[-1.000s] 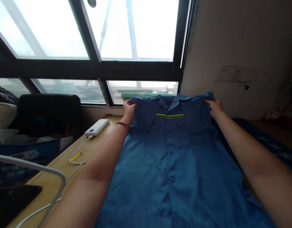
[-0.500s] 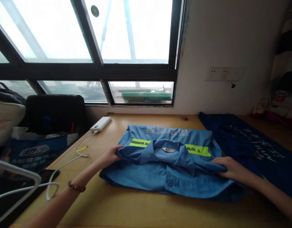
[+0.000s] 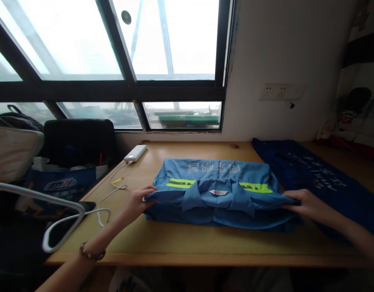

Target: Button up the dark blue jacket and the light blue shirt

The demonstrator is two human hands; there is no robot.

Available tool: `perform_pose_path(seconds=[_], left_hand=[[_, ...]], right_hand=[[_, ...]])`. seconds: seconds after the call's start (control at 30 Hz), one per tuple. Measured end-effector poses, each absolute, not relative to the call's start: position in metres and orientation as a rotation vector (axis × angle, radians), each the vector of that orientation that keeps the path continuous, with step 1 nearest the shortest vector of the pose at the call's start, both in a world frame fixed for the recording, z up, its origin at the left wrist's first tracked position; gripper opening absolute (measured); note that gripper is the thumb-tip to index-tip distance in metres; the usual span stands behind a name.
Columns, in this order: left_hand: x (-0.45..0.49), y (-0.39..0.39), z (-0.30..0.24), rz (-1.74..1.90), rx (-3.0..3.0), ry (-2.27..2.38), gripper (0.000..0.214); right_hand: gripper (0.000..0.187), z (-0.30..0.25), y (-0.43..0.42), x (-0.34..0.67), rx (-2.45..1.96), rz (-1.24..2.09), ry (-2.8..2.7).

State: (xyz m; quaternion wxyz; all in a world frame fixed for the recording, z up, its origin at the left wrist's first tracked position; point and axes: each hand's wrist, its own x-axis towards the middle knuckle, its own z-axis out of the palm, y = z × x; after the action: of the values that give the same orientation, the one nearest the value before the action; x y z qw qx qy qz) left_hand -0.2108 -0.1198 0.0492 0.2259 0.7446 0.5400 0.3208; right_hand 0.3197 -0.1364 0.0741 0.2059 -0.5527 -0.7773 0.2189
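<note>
A light blue work shirt (image 3: 217,174) lies partly folded on the wooden table (image 3: 174,247), its collar and white neck label toward me. Yellow-green strips and pale lettering show on its back. My left hand (image 3: 141,199) pinches the shirt's left shoulder edge between thumb and fingers. At the opposite shoulder edge, my right hand (image 3: 302,202) grips the cloth the same way. Between the hands the shoulder line is raised and stretched, and the front of the shirt hangs in shadow below it.
A dark blue garment with white lettering (image 3: 314,170) lies on the right of the table. Back left is a white power bank (image 3: 136,154) with a white cable (image 3: 103,198). A black chair (image 3: 80,138) stands beyond the left edge; a window and wall sockets (image 3: 275,91) are behind.
The shirt's shoulder edge is held higher and pulled straighter, and its front hem has drawn in from the table's near side. Both hands keep their grip. The view has tilted down slightly.
</note>
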Motion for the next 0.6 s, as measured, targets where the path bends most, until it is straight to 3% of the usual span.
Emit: perform_pose_path(seconds=[0.17,0.4,0.6], left_hand=[[-0.218,-0.143,0.016,0.816,2.112,1.482,0.022],[-0.231,-0.165,0.014,0.86,2.069,1.522,0.023],[-0.234,-0.185,0.008,0.75,2.142,1.532,0.023]], right_hand=[[0.03,0.05,-0.156,0.316,-1.511,0.75,-2.197],[0.027,0.043,-0.176,0.335,-1.546,0.784,-2.073],[0.032,-0.001,-0.2,0.337,-1.658,0.814,-1.875]])
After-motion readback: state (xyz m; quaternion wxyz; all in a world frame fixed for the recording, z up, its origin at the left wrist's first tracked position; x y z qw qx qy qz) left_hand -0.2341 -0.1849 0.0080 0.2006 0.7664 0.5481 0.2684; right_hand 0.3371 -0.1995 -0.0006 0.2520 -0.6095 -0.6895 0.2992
